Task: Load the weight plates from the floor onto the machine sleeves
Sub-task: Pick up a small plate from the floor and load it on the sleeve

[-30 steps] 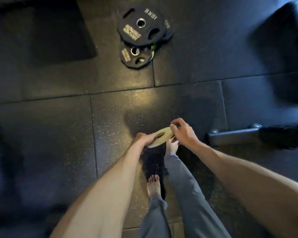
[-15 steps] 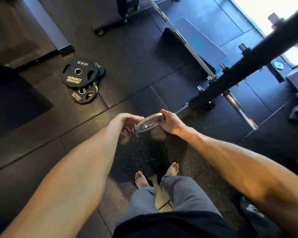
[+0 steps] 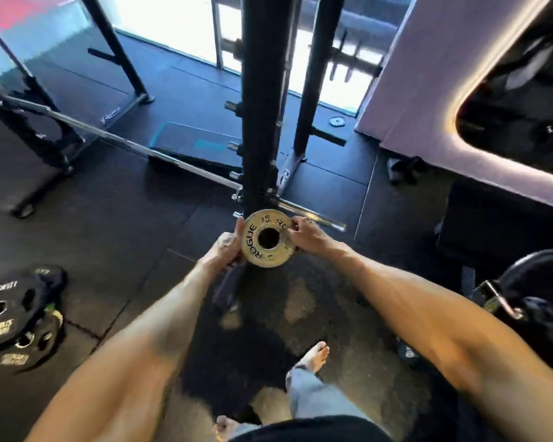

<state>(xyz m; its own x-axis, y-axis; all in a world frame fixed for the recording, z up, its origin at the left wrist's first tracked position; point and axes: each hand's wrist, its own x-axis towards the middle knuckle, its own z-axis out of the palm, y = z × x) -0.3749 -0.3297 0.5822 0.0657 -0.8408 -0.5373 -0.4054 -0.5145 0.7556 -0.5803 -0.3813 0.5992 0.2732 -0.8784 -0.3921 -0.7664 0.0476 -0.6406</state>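
Black upright (image 3: 257, 122) ahead, chrome sleeve (image 3: 313, 215) jutting right at its foot, black plates (image 3: 16, 314) on floor (image 3: 134, 224) left; small plate (image 3: 253, 240) near the sleeve, left grip (image 3: 225, 250) and right grip (image 3: 308, 237) pinching its rim; bore faces me, not the sleeve end, so I reckon it could snag and drop.

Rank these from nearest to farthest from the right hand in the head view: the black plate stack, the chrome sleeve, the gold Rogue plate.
1. The gold Rogue plate: gripped by the right hand at its right edge.
2. The chrome sleeve: just beyond that hand, jutting right from the black upright.
3. The black plate stack: far off at the lower left.
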